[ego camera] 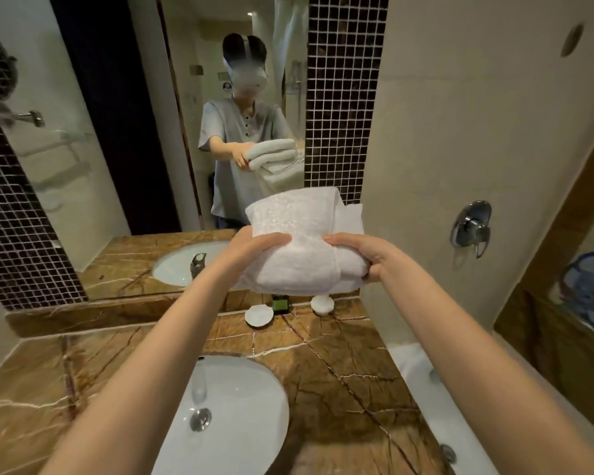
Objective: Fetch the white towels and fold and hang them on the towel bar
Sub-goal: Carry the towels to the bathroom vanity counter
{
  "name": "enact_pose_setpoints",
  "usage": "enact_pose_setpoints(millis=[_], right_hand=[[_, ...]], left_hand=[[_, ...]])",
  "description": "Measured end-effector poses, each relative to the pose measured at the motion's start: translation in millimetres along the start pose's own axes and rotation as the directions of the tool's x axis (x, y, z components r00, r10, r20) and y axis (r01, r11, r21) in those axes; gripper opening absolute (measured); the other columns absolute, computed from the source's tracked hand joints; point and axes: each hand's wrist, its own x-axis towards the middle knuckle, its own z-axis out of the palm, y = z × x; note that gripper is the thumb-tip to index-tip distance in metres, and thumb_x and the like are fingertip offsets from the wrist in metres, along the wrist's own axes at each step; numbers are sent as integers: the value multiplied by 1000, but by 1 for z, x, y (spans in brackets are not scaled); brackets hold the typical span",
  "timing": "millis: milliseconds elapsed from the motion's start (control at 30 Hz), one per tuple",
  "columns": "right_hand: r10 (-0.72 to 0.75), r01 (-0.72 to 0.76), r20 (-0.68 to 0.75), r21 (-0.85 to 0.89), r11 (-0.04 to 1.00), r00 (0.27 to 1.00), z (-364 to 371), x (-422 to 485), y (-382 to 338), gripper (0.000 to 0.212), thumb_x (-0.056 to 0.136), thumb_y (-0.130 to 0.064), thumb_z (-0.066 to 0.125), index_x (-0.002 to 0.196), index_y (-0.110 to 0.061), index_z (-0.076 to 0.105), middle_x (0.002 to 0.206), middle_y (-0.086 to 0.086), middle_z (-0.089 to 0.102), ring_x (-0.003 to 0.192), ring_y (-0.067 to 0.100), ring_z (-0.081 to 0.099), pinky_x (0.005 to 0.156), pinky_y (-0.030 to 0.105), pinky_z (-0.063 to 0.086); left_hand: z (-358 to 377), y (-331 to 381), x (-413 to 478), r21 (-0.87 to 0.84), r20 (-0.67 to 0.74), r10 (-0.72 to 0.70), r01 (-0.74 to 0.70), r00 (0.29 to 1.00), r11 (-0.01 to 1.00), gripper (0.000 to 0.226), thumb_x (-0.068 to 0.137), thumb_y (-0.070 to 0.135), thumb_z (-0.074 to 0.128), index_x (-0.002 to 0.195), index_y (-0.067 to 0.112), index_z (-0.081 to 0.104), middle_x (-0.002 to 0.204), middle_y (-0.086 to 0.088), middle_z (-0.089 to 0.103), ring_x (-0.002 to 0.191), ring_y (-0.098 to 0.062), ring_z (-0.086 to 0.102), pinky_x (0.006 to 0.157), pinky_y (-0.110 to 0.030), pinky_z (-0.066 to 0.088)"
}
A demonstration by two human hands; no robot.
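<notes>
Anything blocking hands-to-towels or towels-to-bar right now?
Nothing between hands and towels: the left hand and right hand already grip the folded white towels from both sides, above the counter. The towel bar is not plainly in direct view, so that path cannot be judged.

Well below the fingers (275,238), a brown stone counter (340,371) with pale cracks. Holds a round white sink (247,440), lower and left of the fingers. Straight under the fingers, by the back edge: a white shell dish (258,315), a small dark box (281,305) with a green front, and another white shell-like thing (322,304).
</notes>
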Motion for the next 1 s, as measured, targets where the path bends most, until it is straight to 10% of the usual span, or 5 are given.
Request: enact_pose_setpoints(millis=[133, 267, 467, 667, 1000], right_hand=[[6, -5, -3, 44, 999, 1000, -2, 29, 27, 81, 44, -30, 88, 120, -17, 63, 106, 9, 71, 102, 30, 65, 95, 53, 49], [23, -23, 9, 69, 997, 1000, -7, 53, 57, 34, 68, -17, 82, 97, -17, 66, 102, 9, 71, 104, 29, 64, 97, 50, 49], [-55, 54, 29, 57, 997, 998, -18, 89, 113, 60, 70, -7, 81, 122, -17, 51, 107, -2, 65, 92, 11, 61, 67, 27, 49], [13, -13, 57, -1, 1000, 998, -31, 127, 176, 113, 29, -35, 98, 131, -25, 51, 124, -5, 63, 114, 18, 59, 99, 44, 47], [154, -155, 98, 0, 988, 983, -46, 163, 252, 97, 54, -22, 93, 138, -22, 45, 128, -4, 58, 113, 17, 55, 88, 35, 49]], left_hand=[[10, -28, 13, 5, 18, 9, -9, 1000, 1000, 28, 83, 32, 69, 105, 24, 54, 97, 5, 64, 84, -9, 63, 59, -19, 48], [26, -62, 24, -34, 17, 15, -15, 1000, 999, 37, 79, 29, 73, 112, 23, 55, 105, 1, 66, 92, -15, 65, 72, -30, 55], [52, -127, 34, -62, -20, -35, 34, 999, 998, 81, 56, 46, 77, 128, 18, 53, 120, -2, 64, 106, -19, 64, 85, -37, 55], [84, -186, 30, -22, -137, -148, 147, 979, 989, 94, 57, 48, 77, 138, 18, 41, 133, 1, 53, 118, -17, 53, 95, -37, 46], [127, -263, 40, -58, -134, -261, 255, 956, 965, 87, 63, 43, 79, 137, 21, 38, 131, 0, 53, 118, -20, 52, 95, -39, 46]])
